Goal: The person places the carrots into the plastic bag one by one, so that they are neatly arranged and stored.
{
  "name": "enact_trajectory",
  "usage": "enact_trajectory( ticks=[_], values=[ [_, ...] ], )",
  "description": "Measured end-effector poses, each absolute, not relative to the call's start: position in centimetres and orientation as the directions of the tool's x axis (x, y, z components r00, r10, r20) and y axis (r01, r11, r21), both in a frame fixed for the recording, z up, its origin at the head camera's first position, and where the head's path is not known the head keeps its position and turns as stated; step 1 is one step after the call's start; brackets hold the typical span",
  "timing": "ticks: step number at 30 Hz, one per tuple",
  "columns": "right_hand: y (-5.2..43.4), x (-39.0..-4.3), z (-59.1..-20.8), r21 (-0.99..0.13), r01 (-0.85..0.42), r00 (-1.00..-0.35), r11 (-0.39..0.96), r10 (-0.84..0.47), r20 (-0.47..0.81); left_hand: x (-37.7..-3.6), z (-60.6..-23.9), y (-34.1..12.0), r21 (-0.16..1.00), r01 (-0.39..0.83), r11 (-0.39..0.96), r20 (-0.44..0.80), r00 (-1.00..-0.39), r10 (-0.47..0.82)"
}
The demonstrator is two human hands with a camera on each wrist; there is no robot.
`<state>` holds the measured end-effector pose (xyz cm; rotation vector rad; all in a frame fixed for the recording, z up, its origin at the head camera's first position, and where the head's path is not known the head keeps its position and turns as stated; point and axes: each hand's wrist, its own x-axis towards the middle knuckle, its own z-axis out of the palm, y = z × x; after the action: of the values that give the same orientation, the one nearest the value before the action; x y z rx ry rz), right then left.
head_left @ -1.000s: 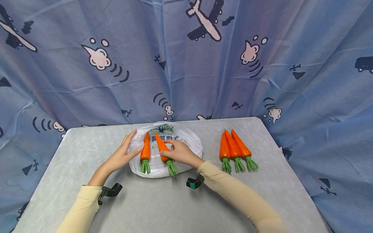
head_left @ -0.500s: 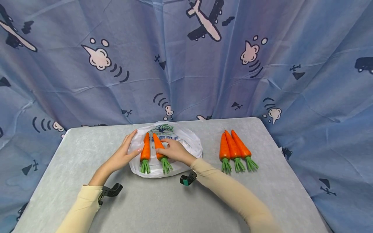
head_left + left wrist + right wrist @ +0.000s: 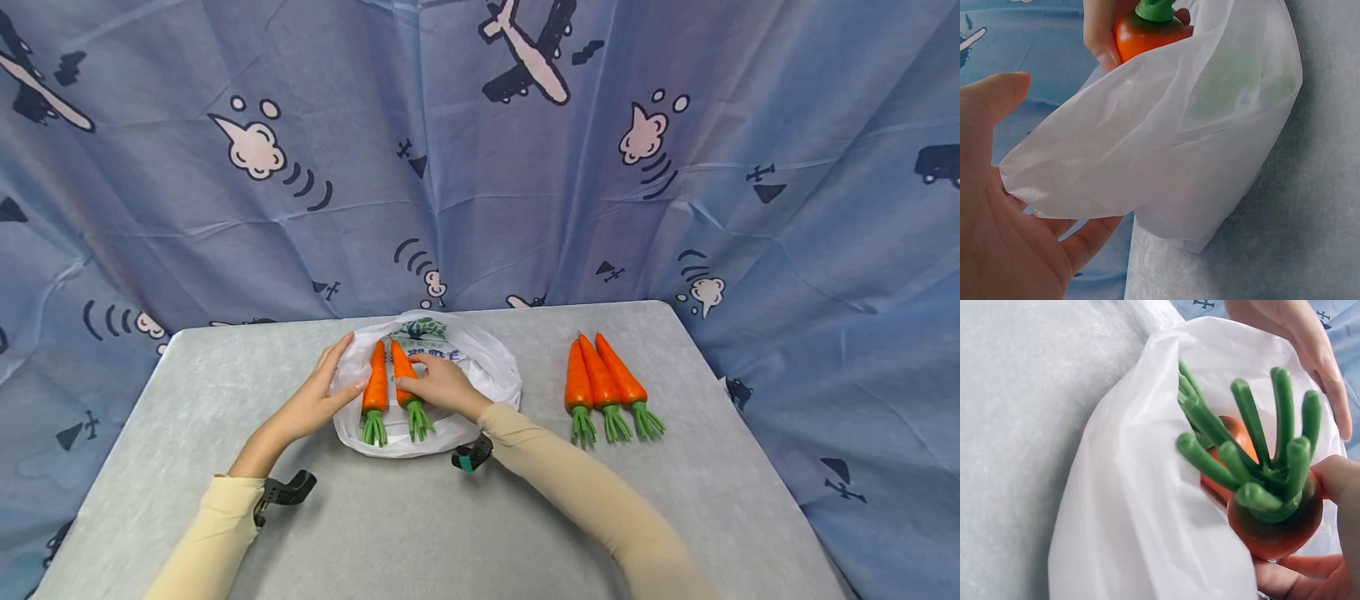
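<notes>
Basically, a blue printed curtain (image 3: 480, 167) fills the back, w/ the pale grey bench (image 3: 375, 525) in front. On that, left of ctr., a white plastic bag (image 3: 495, 375) lies mouth open, green & blue print showing in its far part. Beige sleeves (image 3: 577, 483) reach in from the near side. L hand (image 3: 318, 404) is relaxed, fingers behind the bag's left rim, thumb apart, gripping nothing; R hand (image 3: 447, 387) pinches a carrot (image 3: 402, 367) btwn thumb & fingers in the bag's mouth.

Change vs. a sec ago: the held one has swung a bit straighter & shifted left, now just beside the bagged carrot (image 3: 376, 385), nearly parallel. Prob. means it's being lined up w/ that one; R hand hasn't let go, so I'd call the placing unfinished. Three other carrots (image 3: 598, 379) lie together on the bench, well apart to the right.

Looks: held one's smooth, bright orange, tapering to a thin far tip, dark at the shoulder. Smallest bits: its green stalks (image 3: 1277, 506), thick, round-ended, fanned out; prob. moulded plastic.
</notes>
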<state>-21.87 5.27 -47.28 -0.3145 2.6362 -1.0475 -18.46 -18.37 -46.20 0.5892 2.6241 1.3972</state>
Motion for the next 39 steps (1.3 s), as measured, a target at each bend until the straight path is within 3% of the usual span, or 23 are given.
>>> enact_trajectory(
  ticks=[15, 39],
  values=[
    [4.3, -22.3, -48.2, -0.684, -0.105, -0.934, 0.722, -0.308, -0.183, -18.7, -46.3, -18.4, 0.81, 0.291, 0.509, 0.082, -0.916, 0.392],
    [3.3, -22.8, -49.0, -0.576, -0.137, -0.925, 0.806, -0.311, -0.216, -18.4, -46.5, -18.5, 0.806, 0.296, 0.513, 0.088, -0.917, 0.39]
  ],
)
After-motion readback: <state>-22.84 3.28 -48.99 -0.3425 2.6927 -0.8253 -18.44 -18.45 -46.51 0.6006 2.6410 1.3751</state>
